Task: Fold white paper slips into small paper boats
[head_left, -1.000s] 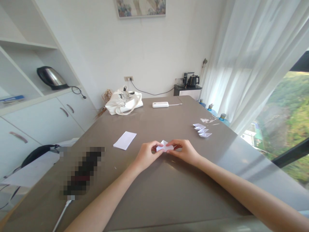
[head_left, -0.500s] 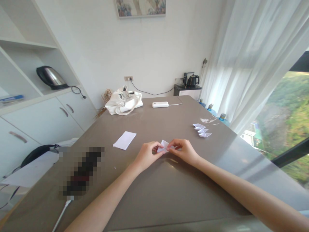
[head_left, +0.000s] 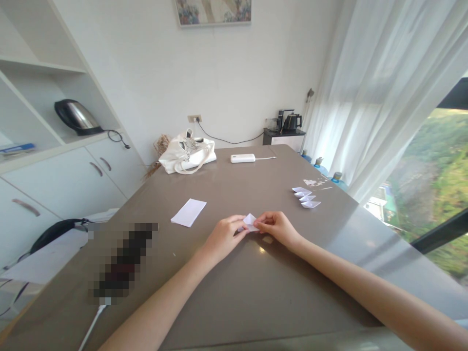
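Between my hands is a small folded white paper boat [head_left: 250, 223] with a peak standing up in its middle. My left hand [head_left: 227, 237] pinches its left end between thumb and fingers. At the other end, my right hand [head_left: 277, 227] grips the paper the same way. Both hands are just above the brown table [head_left: 234, 287]. To the right sit several finished paper boats [head_left: 306, 197] in a row. A stack of white paper sheets [head_left: 189, 212] lies to the left of my hands.
A pixelated dark device [head_left: 122, 263] with a white cable is at the left. Farther back are a white handbag [head_left: 188, 153] and a white power bank [head_left: 243, 158]. Paper scraps [head_left: 313, 182] lie near the right edge, with water bottles [head_left: 337, 179] beyond it.
My fingers have shifted slightly on the folded paper, and its middle peak shows more plainly. The sheets and the row of boats have stayed put.
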Available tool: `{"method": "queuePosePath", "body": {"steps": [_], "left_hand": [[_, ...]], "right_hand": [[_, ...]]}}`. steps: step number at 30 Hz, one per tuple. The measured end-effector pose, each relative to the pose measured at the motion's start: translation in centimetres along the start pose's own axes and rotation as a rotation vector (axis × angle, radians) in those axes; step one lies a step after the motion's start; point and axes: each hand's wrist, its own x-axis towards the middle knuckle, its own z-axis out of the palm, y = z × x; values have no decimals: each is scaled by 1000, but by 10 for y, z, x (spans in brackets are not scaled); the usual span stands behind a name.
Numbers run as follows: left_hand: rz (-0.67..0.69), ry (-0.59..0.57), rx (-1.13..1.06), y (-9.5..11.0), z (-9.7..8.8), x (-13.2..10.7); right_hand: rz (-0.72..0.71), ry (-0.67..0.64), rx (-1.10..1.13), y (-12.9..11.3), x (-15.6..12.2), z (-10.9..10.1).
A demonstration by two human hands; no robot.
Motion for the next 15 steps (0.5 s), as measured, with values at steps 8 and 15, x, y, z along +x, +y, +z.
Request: {"method": "queuePosePath", "body": {"steps": [8, 15], "left_hand": [[51, -72, 149, 5, -1, 0], [-2, -46, 27, 1, 3, 1]], "right_hand": [[-37, -43, -11, 4, 1, -1], [-217, -50, -342, 0, -3, -2]]}}
